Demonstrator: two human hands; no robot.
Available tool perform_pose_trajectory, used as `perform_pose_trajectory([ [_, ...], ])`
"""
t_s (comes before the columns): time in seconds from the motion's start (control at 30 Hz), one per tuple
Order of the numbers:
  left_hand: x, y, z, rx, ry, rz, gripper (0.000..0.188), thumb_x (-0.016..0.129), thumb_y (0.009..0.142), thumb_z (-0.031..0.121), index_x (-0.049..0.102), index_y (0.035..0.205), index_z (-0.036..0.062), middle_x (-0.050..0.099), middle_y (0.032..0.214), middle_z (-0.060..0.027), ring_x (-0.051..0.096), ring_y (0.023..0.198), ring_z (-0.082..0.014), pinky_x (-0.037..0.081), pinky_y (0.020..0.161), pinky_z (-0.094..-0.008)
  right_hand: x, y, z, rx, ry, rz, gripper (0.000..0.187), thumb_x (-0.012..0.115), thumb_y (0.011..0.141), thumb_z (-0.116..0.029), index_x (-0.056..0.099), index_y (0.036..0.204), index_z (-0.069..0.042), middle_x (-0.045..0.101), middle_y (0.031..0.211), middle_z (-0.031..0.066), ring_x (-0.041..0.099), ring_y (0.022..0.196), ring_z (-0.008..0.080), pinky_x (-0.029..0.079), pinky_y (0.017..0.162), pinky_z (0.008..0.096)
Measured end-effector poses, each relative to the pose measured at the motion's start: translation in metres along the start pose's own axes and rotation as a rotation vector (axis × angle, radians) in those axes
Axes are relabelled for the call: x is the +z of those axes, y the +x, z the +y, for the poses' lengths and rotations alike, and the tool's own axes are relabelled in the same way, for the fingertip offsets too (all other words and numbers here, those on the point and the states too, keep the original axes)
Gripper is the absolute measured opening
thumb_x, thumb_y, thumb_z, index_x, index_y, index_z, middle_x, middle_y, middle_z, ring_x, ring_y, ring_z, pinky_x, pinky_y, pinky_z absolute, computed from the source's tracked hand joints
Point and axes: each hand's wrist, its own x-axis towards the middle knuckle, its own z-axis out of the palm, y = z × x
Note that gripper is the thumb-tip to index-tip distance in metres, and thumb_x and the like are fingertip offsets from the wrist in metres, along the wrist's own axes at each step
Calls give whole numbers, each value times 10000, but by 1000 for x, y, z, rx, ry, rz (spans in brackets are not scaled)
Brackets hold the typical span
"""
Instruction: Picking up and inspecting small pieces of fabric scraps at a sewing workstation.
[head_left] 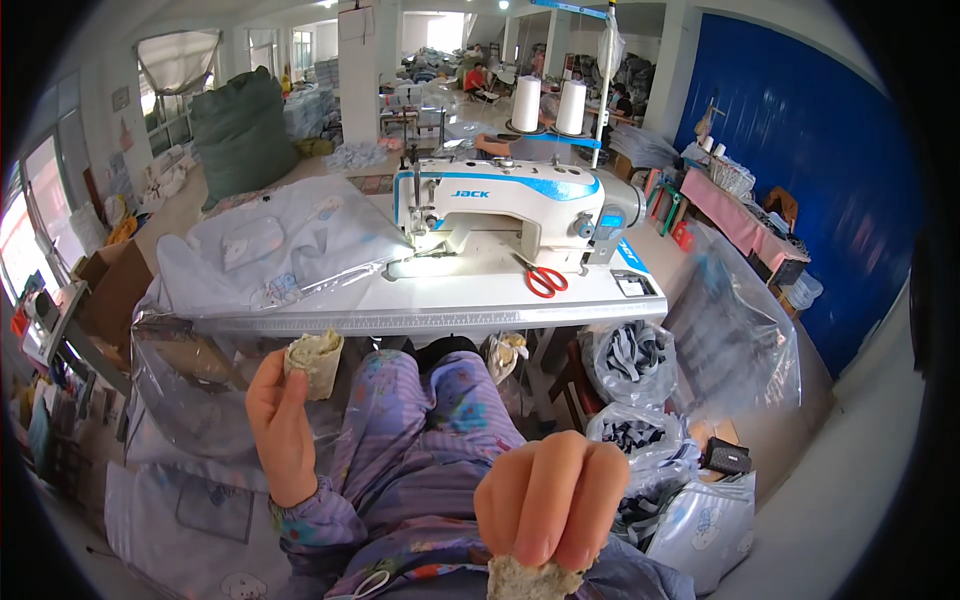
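Note:
My left hand is raised left of my knees, its thumb and fingers closed on a piece of bread. The bread is pale beige with a slightly green tint, straight-sided, with a rough torn top. Close to the camera, at the lower middle, my right hand points its fingers downward. They pinch a smaller torn piece of bread, partly cut off by the picture's lower edge. Both hands are in front of the sewing table, apart from each other.
A white and blue sewing machine stands on the table ahead. Red-handled scissors and printed plastic-covered fabric lie on it. At right are clear bags of dark strips and a black case. People sit farther back.

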Motion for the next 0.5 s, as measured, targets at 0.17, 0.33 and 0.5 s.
perform_pose_trajectory([
  [0.17, -1, 0, -2, -8, 2, -14, 314, 571, 956, 103, 551, 1205, -88, 636, 1110, -73, 576, 993, -105, 417, 900, -232, 8, 0, -4, -12, -3, 33, 80, 632, 900, -14, 658, 897, 62, 611, 1006, 233, 630, 785, 285, 519, 692, 359],
  [0.33, 0, 0, -5, -4, -5, -21, 307, 563, 960, 98, 551, 1204, -88, 635, 1116, -75, 578, 996, -105, 418, 900, -232, 6, -2, -4, -24, -6, -2, 77, 640, 889, -1, 651, 905, 73, 604, 1004, 250, 632, 779, 291, 524, 697, 362],
  [0.5, 1, 0, -3, 6, 1, -16, 302, 558, 964, 100, 550, 1201, -87, 637, 1109, -76, 578, 994, -102, 420, 897, -234, 8, -1, -4, -18, 8, 13, 73, 633, 891, 11, 640, 913, 80, 596, 1006, 256, 634, 780, 294, 526, 699, 360],
])
